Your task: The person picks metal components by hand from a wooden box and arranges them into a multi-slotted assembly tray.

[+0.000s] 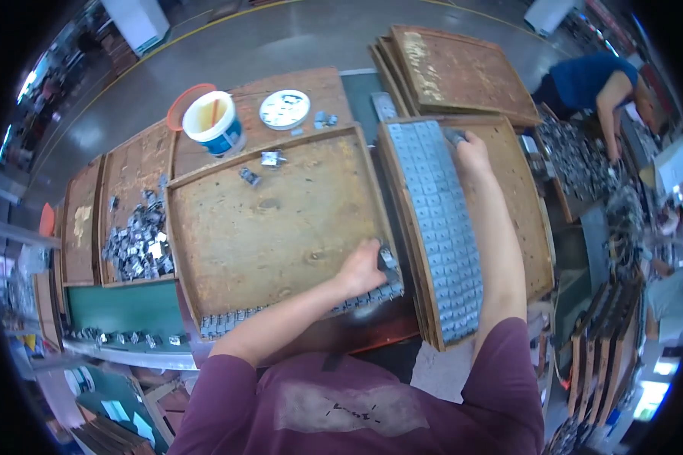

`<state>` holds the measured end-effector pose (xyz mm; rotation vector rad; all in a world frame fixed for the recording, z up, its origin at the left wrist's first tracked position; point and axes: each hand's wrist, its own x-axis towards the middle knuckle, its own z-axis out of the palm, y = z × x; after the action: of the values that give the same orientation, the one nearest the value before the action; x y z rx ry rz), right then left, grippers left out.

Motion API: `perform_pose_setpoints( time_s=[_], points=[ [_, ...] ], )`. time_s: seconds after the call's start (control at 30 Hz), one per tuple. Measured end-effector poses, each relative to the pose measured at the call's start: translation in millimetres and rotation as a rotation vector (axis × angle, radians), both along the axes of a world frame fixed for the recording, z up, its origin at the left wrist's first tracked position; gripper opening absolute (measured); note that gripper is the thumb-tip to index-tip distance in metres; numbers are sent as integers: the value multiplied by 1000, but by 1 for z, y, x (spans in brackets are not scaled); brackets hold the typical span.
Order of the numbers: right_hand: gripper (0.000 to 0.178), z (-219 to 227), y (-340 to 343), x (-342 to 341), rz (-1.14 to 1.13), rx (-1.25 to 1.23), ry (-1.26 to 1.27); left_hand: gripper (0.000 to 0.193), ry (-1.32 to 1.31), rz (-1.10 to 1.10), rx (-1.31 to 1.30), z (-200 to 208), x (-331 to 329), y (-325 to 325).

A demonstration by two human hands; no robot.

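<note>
My left hand (363,269) is closed at the near right corner of a shallow wooden tray (281,205). Its fingers grip a small grey metal part (388,262), just above a row of similar parts (231,321) along the tray's near edge. Farther right, my right hand (474,155) is closed on another small grey part (455,136) at the far end of a second wooden tray (524,220). Neat columns of grey parts (432,220) fill that tray's left half, and my hand is beside their right edge. The fingertips of my right hand are partly hidden.
Two loose parts (250,177) lie at the left tray's far side. Behind it stand a white-and-blue bucket (224,136) and a round white lid (284,110). A pile of parts (140,243) is at left, stacked trays (470,72) at back. A person (592,83) works at right.
</note>
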<state>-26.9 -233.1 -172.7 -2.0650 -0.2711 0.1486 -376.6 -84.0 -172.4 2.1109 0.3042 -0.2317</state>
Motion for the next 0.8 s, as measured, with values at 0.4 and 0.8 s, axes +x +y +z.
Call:
perform_pose_setpoints(
  time_s=[0.4,0.8],
  points=[
    [26,52,67,-7,-131,102,112,39,-109,453,1076,45,45,207],
    [30,105,24,-184,110,798,356,35,-206,555,905,27,37,186]
  ],
)
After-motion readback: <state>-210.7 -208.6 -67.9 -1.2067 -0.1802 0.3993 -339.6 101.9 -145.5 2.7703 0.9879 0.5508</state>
